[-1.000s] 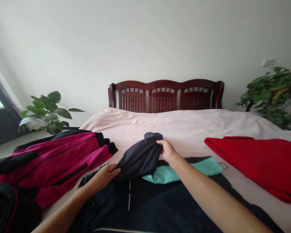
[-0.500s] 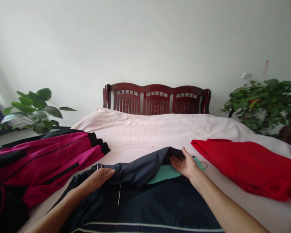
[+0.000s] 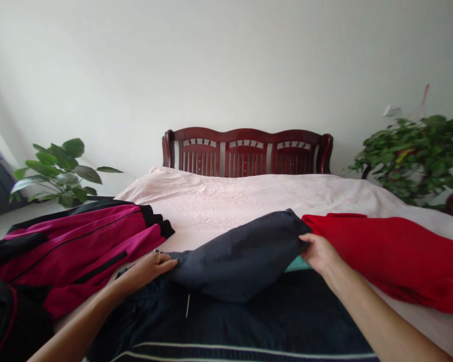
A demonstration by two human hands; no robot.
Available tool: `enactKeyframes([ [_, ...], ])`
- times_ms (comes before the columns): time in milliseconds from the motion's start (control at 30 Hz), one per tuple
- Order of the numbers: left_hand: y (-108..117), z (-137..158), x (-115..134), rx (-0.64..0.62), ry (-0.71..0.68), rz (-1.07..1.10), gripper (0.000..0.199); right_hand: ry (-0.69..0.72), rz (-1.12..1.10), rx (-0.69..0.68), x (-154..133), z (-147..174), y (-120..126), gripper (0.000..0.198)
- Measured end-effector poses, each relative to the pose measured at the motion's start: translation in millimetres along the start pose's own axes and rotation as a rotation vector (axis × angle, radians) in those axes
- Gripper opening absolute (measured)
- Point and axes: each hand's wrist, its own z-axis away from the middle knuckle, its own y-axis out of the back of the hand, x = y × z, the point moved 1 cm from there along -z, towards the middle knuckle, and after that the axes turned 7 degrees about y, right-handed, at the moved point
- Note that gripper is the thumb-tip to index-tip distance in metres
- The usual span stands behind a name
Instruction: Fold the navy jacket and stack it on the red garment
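Dark jacket (image 3: 230, 311) at the bed's (image 3: 226, 201) near edge. Its hood (image 3: 241, 256), half a second earlier bunched over the teal lining (image 3: 296, 264), lay spread; right hand (image 3: 319, 253) pinched its corner, left hand (image 3: 153, 264) pressed flat, well apart.

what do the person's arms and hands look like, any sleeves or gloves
Both arms are bare from the bottom edge of the picture to the hands: no sleeves show. The left hand and the right hand wear no gloves, and no watch, ring or bracelet can be seen on the wrists or fingers. No markings show on either forearm.
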Motion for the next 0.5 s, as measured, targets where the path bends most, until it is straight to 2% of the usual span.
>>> enactKeyframes([
  [100, -7.7, -0.8, 2.3, 0.084, -0.015, -0.256, 0.036, -0.058, 0.078, 0.051, 22.1, 17.0, 11.7, 0.023],
  [200, -18.8, 9.2, 12.3, 0.22, -0.058, -0.448, 0.013, -0.084, 0.131, 0.033, 28.9, 26.2, 17.7, 0.024],
  [300, -35.5, 28.9, 29.6, 0.3, -0.224, -0.432, 0.022, -0.126, 0.168, 0.009, 19.8, 22.2, 19.3, 0.021],
  [400, -58.3, 49.3, 47.6, 0.198, -0.476, -0.352, 0.045, -0.103, 0.256, -0.023, 9.3, 12.3, 16.2, 0.027],
  [500, -75.5, 61.5, 59.1, 0.012, -0.609, -0.411, 0.068, 0.064, 0.291, 0.034, 6.1, 5.0, 14.8, 0.033],
])
